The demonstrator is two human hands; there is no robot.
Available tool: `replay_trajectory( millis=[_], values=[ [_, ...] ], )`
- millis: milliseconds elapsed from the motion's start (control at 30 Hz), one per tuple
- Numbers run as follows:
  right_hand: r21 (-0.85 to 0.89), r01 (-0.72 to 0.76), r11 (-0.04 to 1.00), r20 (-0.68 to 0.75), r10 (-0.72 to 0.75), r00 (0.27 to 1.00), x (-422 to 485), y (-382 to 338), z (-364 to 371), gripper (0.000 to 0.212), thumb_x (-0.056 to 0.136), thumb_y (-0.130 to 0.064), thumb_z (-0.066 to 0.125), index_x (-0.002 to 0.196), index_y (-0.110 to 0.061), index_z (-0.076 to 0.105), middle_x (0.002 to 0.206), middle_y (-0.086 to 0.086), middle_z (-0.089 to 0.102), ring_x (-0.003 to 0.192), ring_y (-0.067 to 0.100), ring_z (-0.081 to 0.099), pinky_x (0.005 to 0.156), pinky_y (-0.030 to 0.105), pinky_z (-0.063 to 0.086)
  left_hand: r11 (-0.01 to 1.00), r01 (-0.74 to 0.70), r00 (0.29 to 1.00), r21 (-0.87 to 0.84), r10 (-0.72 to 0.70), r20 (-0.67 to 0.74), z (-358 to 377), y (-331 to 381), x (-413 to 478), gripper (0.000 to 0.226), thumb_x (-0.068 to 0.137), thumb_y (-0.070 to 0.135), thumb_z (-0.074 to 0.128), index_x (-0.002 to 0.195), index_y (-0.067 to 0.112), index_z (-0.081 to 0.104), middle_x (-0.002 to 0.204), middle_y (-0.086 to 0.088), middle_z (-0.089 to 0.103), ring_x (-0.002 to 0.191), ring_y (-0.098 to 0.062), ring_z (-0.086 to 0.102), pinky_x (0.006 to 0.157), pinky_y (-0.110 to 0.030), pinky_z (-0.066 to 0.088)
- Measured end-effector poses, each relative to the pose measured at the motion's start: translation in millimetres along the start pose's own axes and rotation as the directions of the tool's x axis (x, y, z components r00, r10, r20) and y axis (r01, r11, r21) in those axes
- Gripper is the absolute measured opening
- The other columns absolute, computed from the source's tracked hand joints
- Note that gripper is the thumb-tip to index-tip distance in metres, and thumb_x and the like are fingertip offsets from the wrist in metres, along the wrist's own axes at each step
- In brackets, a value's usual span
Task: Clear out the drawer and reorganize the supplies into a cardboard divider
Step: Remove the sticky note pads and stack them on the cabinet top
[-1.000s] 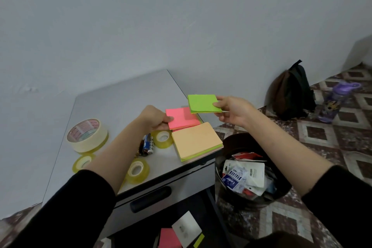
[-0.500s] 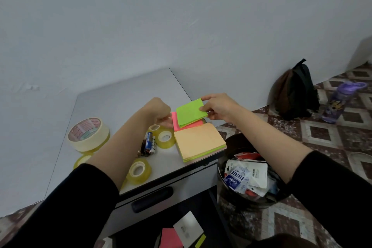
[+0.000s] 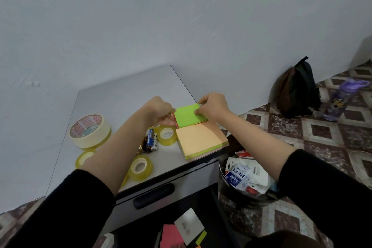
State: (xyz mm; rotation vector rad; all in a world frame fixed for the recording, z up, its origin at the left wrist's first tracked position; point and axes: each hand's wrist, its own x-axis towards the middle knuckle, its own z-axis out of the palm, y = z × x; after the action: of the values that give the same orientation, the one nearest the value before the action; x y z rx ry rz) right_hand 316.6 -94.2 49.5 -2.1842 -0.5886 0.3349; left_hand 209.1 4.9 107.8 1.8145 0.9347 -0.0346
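1. Our right hand [image 3: 213, 106] pinched the green sticky pad [image 3: 189, 117] at its far right corner, with the fingers curled onto the top sheet.
2. The green sticky pad lay on top of the pink sticky pad [image 3: 176, 122], of which only a thin strip showed at the 9 o'clock edge. Both were on the desk [image 3: 120, 100], near its right edge.
3. Our left hand [image 3: 161, 110] was at 9 o'clock from these pads. Its fingers were curled and gripped the pink sticky pad by the left edge.
4. The orange pad stack [image 3: 200, 140] lay at 6 o'clock from the green sticky pad, touching it, at the front right corner of the desk.
5. A clear tape roll [image 3: 167, 135] stood just beside the stack at 9 o'clock, and the batteries [image 3: 150, 142] lay at 9 o'clock from this roll.
6. The masking tape roll [image 3: 89, 131] lay further out at 9 o'clock, near the left edge of the desk.
7. A bin [image 3: 231, 197] with packets stood on the floor at 4 o'clock from the desk, and a backpack [image 3: 296, 88] leaned on the wall at 2 o'clock.
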Motion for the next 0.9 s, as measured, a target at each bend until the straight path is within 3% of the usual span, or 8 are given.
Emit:
replay_trajectory(
  millis=[267,367,567,667,700,767,833,900],
  values=[
    [-0.039,0.016,0.999,-0.034,-0.018,0.999,5,-1,1,0.032,0.076,-0.018,0.078,0.103,-0.003,0.070,0.110,0.014,0.067,0.103,0.025,0.061,0.088,0.030,0.049,0.998,-0.026,0.998,0.062,0.030,-0.059,0,-6,15,0.017,0.094,0.000,0.048,0.106,-0.012,0.050,0.079,-0.023,0.060,0.031,-0.012,0.056,0.036,-0.017,0.047],
    [-0.033,-0.002,0.999,-0.038,0.000,0.999,7,2,4,0.032,0.076,-0.020,0.078,0.104,-0.007,0.070,0.111,0.011,0.066,0.104,0.024,0.060,0.085,0.029,0.048,0.997,-0.028,0.998,0.078,0.032,-0.060,2,-6,16,0.009,0.094,-0.001,0.049,0.093,-0.010,0.050,0.074,-0.021,0.059,0.029,-0.012,0.055,0.034,-0.018,0.046],
    [0.023,-0.014,1.000,-0.040,0.015,0.999,2,5,4,0.028,0.080,-0.025,0.074,0.105,-0.012,0.070,0.110,0.006,0.066,0.101,0.023,0.060,0.079,0.028,0.046,0.992,-0.037,0.993,0.119,0.050,-0.103,2,-11,23,0.016,0.092,0.001,0.051,0.077,-0.003,0.050,0.080,-0.019,0.061,0.034,-0.013,0.056,0.039,-0.019,0.048],
    [0.050,0.011,0.999,-0.128,-0.004,0.992,-7,4,-2,0.018,0.082,-0.024,0.070,0.096,-0.014,0.067,0.094,0.002,0.064,0.092,0.022,0.058,0.073,0.027,0.042,0.990,-0.081,0.981,0.113,0.099,-0.164,-2,-18,22,0.020,0.090,-0.001,0.051,0.071,0.006,0.052,0.070,-0.011,0.062,0.047,-0.014,0.057,0.063,-0.027,0.053],
    [0.080,0.028,0.996,-0.145,-0.016,0.989,-11,4,-5,0.011,0.082,-0.022,0.070,0.089,-0.014,0.065,0.083,-0.001,0.060,0.085,0.020,0.056,0.070,0.026,0.040,0.993,-0.099,0.977,0.059,0.109,-0.183,-2,-21,18,0.019,0.088,-0.003,0.051,0.072,0.007,0.054,0.068,-0.012,0.062,0.052,-0.017,0.059,0.071,-0.030,0.055],
    [0.130,0.074,0.989,-0.155,-0.053,0.986,-22,3,-10,0.009,0.083,-0.015,0.068,0.077,-0.015,0.061,0.067,-0.008,0.052,0.073,0.016,0.052,0.068,0.026,0.039,0.983,-0.168,0.969,-0.070,0.151,-0.198,-1,-27,3,0.011,0.088,-0.003,0.054,0.087,0.006,0.060,0.078,-0.014,0.062,0.054,-0.016,0.061,0.067,-0.025,0.056],
    [0.169,0.125,0.978,-0.158,-0.098,0.982,-38,2,-13,0.019,0.083,-0.010,0.065,0.067,-0.017,0.057,0.062,-0.009,0.050,0.062,0.009,0.048,0.065,0.024,0.038,0.954,-0.261,0.953,-0.145,0.231,-0.195,3,-35,-16,0.011,0.089,0.002,0.056,0.100,0.004,0.060,0.081,-0.010,0.061,0.048,-0.006,0.061,0.057,-0.018,0.053],
    [0.210,0.175,0.962,-0.152,-0.145,0.978,-58,0,-15,0.028,0.081,-0.008,0.066,0.060,-0.022,0.053,0.059,-0.008,0.049,0.056,0.005,0.044,0.060,0.023,0.036,0.927,-0.334,0.934,-0.170,0.302,-0.191,7,-47,-36,0.013,0.090,0.007,0.058,0.101,0.003,0.062,0.082,-0.007,0.063,0.055,-0.007,0.062,0.062,-0.021,0.052]
  ],
)
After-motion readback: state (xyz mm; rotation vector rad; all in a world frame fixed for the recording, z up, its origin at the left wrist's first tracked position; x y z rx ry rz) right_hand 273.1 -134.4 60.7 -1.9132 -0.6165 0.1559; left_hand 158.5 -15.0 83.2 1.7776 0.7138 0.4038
